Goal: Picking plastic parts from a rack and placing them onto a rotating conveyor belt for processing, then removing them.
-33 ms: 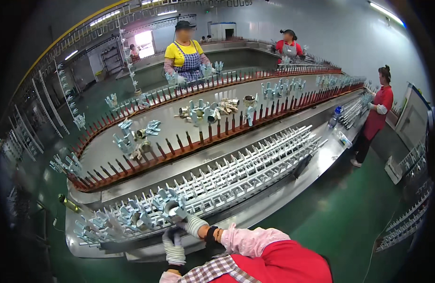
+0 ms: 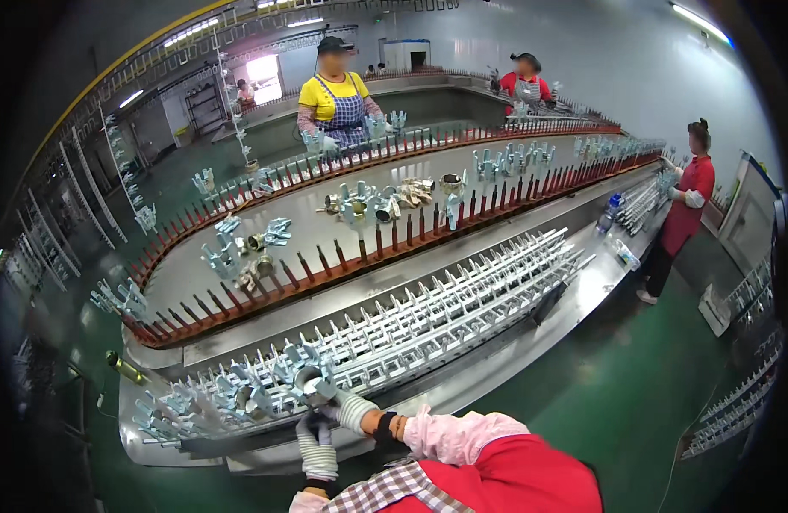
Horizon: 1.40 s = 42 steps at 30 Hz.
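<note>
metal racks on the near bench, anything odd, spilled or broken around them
No spill or obvious break shows around the metal racks; fine damage would be too small to see. Mildly odd: a blue-topped bottle on the bench beyond their right end, the odd one out beside so much metal.

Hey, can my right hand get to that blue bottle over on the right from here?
Probably not from here: the blue bottle is well along the metal bench, with a long run of pegged metal racks lying between it and your right hand.
</note>
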### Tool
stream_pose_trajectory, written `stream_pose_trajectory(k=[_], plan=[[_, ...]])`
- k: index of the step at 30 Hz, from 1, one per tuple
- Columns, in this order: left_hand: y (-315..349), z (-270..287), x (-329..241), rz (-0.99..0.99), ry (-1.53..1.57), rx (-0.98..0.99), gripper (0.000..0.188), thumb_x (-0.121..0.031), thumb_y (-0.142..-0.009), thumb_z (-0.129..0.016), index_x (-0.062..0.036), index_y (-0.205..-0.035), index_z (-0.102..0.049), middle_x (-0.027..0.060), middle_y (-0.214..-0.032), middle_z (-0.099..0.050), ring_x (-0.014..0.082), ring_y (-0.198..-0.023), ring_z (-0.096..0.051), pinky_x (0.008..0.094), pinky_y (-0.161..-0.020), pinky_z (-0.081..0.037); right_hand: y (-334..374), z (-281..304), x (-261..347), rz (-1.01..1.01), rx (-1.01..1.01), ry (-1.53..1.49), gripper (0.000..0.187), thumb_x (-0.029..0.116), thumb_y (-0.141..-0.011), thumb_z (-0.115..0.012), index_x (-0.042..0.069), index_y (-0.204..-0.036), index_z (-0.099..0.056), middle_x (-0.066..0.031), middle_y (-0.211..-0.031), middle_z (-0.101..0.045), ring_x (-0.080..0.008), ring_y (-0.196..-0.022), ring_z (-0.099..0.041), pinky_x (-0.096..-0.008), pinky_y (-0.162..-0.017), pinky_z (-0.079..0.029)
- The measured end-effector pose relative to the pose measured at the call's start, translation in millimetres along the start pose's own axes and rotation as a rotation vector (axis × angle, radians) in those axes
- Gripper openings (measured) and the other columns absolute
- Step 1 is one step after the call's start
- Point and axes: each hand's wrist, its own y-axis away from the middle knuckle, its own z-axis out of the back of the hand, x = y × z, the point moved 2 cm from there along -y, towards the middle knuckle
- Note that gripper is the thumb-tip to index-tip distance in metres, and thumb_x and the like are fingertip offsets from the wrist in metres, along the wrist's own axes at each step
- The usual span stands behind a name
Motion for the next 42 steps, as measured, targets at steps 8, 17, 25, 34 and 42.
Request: stream_pose_trajectory(k=[8, 17, 25, 34, 42], plan=[[-22.5, -72.4, 39.6, 0.079, 0.433, -0.279, 0.033, -0.012, -0.087, -0.049, -0.0053, -0.120, -0.044, 0.0056, -0.113, -0.052, 0.0156, -0.101, -0.048, 0.0290, -0.090, -0.040, 10.9, 200.9, -15.2, 0.366, 0.246, -0.233, 0.038, 0.026, -0.087, -0.053, 0.005, -0.119, -0.050, -0.0111, -0.103, -0.060, -0.0179, -0.094, -0.056, -0.0298, -0.083, -0.044], [-21.5, -53.6, 100.1, 0.220, -0.796, -0.084, 0.042, -0.025, -0.091, -0.042, 0.0033, -0.122, -0.039, 0.0166, -0.121, -0.049, 0.0324, -0.113, -0.044, 0.0371, -0.095, -0.032, -95.3, 522.3, -183.4, -0.054, -0.825, 0.059, 0.048, 0.030, -0.078, -0.058, -0.002, -0.113, -0.051, -0.0193, -0.104, -0.058, -0.0256, -0.096, -0.055, -0.0339, -0.085, -0.040], [-25.5, -98.5, 6.6, 0.295, -1.021, 0.054, 0.041, -0.028, -0.087, -0.041, -0.0041, -0.119, -0.046, 0.0158, -0.124, -0.047, 0.0315, -0.114, -0.042, 0.0380, -0.095, -0.033, -167.3, 609.5, -296.5, -0.252, -0.972, -0.193, 0.049, 0.026, -0.082, -0.054, 0.002, -0.123, -0.043, -0.0161, -0.112, -0.056, -0.0302, -0.096, -0.055, -0.0348, -0.082, -0.040], [-24.5, -85.2, 26.3, 0.277, -0.920, -0.017, 0.044, -0.032, -0.089, -0.039, -0.0054, -0.123, -0.041, 0.0141, -0.126, -0.045, 0.0318, -0.114, -0.041, 0.0403, -0.095, -0.033, -217.1, 568.6, -261.8, -0.189, -0.792, -0.474, 0.035, 0.023, -0.083, -0.058, 0.002, -0.111, -0.052, -0.0111, -0.101, -0.061, -0.0210, -0.067, -0.057, -0.0338, -0.061, -0.046], [-12.4, -96.8, -19.5, 0.657, -0.881, 0.051, 0.042, -0.031, -0.081, -0.048, -0.0051, -0.114, -0.050, 0.0207, -0.115, -0.051, 0.0364, -0.107, -0.046, 0.0416, -0.090, -0.037, -240.0, 597.2, -223.3, -0.216, -0.770, -0.667, 0.037, 0.043, -0.078, -0.058, 0.008, -0.090, -0.064, -0.0109, -0.065, -0.060, -0.0177, -0.052, -0.055, -0.0306, -0.050, -0.044]])
